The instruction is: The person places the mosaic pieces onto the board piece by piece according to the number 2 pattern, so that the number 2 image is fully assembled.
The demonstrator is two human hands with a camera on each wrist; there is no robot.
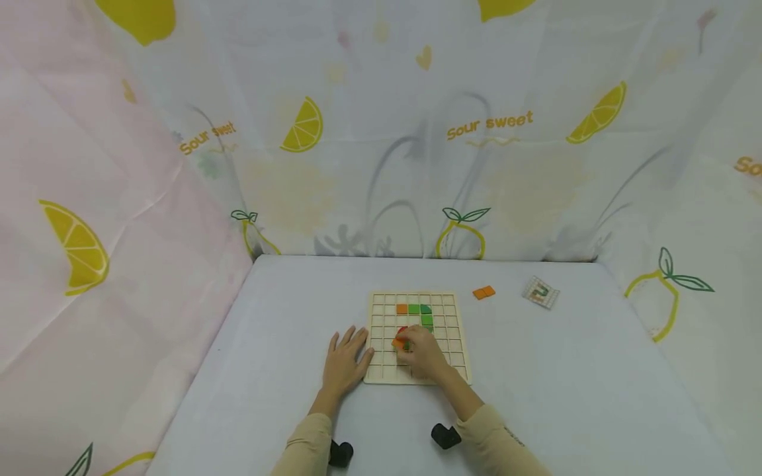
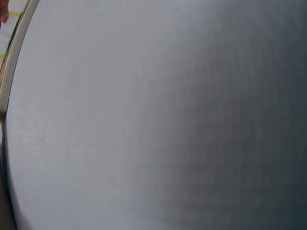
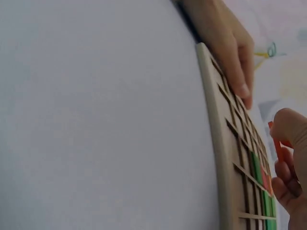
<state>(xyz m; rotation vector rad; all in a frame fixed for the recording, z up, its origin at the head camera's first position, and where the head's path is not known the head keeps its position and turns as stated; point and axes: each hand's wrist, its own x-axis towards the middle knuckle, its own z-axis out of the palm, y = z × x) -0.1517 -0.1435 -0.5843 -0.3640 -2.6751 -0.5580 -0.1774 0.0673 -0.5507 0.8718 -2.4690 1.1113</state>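
Observation:
A square wooden grid board [image 1: 378, 371] lies on the white table. Set into its cells are an orange tile [image 1: 401, 309], a green tile [image 1: 414, 309], a green tile with a rounded corner [image 1: 425, 309] and more green ones below. A red piece [image 1: 401, 329] peeks out by the fingers of my right hand [image 1: 427, 354]. That hand pinches an orange tile [image 3: 276, 145] over the board's middle, hiding some cells. My left hand [image 1: 344, 367] rests with fingers spread at the board's left edge, its thumb touching the rim. The left wrist view shows mostly table.
Two orange tiles [image 1: 484, 292] lie right of the board's far corner. Farther right is a small pattern card [image 1: 541, 293] printed with a gridded figure. Two black objects [image 1: 445, 436] stand near the forearms. Lemon-print cloth walls [image 1: 381, 165] border the table.

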